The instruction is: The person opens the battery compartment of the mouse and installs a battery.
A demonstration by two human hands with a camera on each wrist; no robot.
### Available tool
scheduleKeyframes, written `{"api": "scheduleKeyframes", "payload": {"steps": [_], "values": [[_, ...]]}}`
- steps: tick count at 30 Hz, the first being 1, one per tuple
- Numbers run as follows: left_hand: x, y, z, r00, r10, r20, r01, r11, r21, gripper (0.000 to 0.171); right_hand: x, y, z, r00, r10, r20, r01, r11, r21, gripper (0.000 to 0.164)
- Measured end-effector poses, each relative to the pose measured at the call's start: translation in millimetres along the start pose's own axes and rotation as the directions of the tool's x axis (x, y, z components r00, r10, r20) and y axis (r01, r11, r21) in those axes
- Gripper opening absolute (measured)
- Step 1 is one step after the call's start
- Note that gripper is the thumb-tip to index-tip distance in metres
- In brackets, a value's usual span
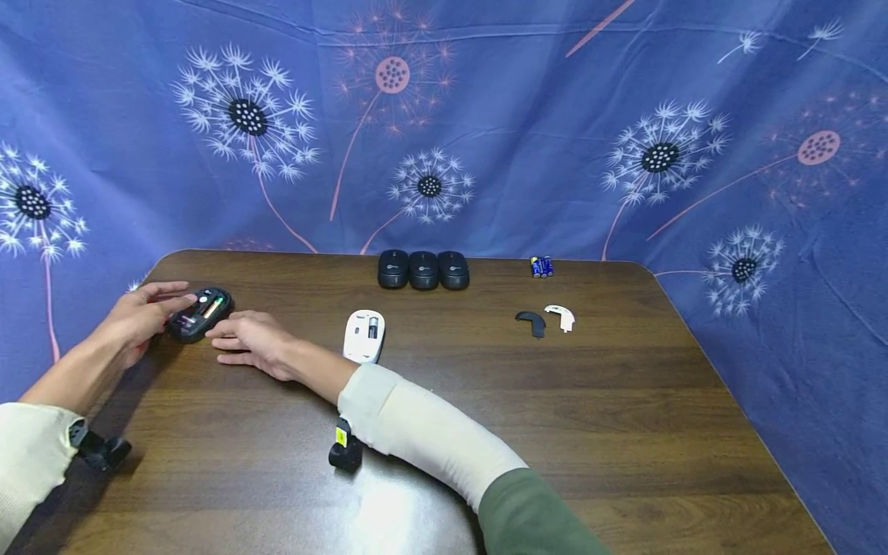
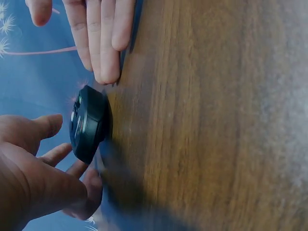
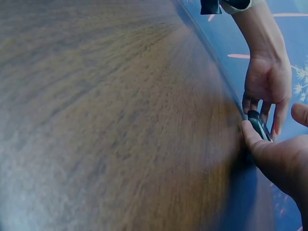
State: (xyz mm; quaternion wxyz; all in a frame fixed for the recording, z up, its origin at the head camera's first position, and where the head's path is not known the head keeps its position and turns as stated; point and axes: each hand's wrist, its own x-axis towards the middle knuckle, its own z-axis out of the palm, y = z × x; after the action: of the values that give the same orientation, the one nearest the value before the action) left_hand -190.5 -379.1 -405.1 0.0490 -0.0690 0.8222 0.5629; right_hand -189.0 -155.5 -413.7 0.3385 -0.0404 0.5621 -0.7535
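A dark computer mouse [image 1: 201, 314] lies upside down at the table's far left, its battery compartment uncovered and battery-like cells showing inside. My left hand [image 1: 142, 317] is at its left end, fingers loosely extended; in the left wrist view some fingertips [image 2: 79, 168] are right at the mouse's lower end, while the thumb stands apart. On the mouse's other side, my right hand [image 1: 253, 341] has relaxed, extended fingers and holds nothing. Beside the right forearm is a white mouse [image 1: 364, 336], also upside down, with a battery [image 1: 373, 328] in its uncovered compartment.
Three dark mice [image 1: 424, 270] stand side by side at the back edge. Several blue batteries [image 1: 542, 267] are grouped at the back right. Nearer lie a black curved cover [image 1: 533, 322] and a white one [image 1: 562, 317]. A patterned blue cloth [image 1: 513, 154] hangs behind the table.
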Motion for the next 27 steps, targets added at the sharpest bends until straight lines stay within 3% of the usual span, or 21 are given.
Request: {"api": "scheduleKeyframes", "payload": {"steps": [8, 11, 13, 15, 21, 27], "values": [[-7.8, 8.1, 6.4, 0.993, 0.097, -0.064, -0.088, 0.987, 0.131, 0.014, -6.9, -1.8, -8.1, 1.0, -0.002, 0.005, 0.003, 0.997, -0.076, 0.049], [-9.6, 13.2, 10.4, 0.981, 0.174, -0.092, -0.147, 0.958, 0.246, 0.035, -10.6, -3.7, -14.2, 1.0, -0.023, 0.013, 0.024, 0.996, -0.082, 0.048], [-10.5, 17.1, 13.6, 0.967, 0.23, -0.109, -0.182, 0.924, 0.335, 0.052, -13.9, -5.0, -18.2, 0.999, -0.038, 0.02, 0.04, 0.996, -0.083, 0.048], [-11.8, 21.7, 18.4, 0.955, 0.27, -0.124, -0.2, 0.892, 0.405, 0.054, -18.3, -7.3, -22.2, 0.998, -0.052, 0.031, 0.055, 0.995, -0.083, 0.049], [-15.8, 35.6, 36.3, 0.948, 0.297, -0.11, -0.225, 0.877, 0.425, 0.052, -34.6, -22.7, -39.7, 0.994, -0.072, 0.085, 0.082, 0.989, -0.124, 0.056], [-19.8, 46.6, 53.9, 0.947, 0.317, -0.054, -0.266, 0.867, 0.422, 0.052, -50.5, -43.2, -60.7, 0.986, -0.101, 0.131, 0.121, 0.981, -0.154, 0.055]]}}
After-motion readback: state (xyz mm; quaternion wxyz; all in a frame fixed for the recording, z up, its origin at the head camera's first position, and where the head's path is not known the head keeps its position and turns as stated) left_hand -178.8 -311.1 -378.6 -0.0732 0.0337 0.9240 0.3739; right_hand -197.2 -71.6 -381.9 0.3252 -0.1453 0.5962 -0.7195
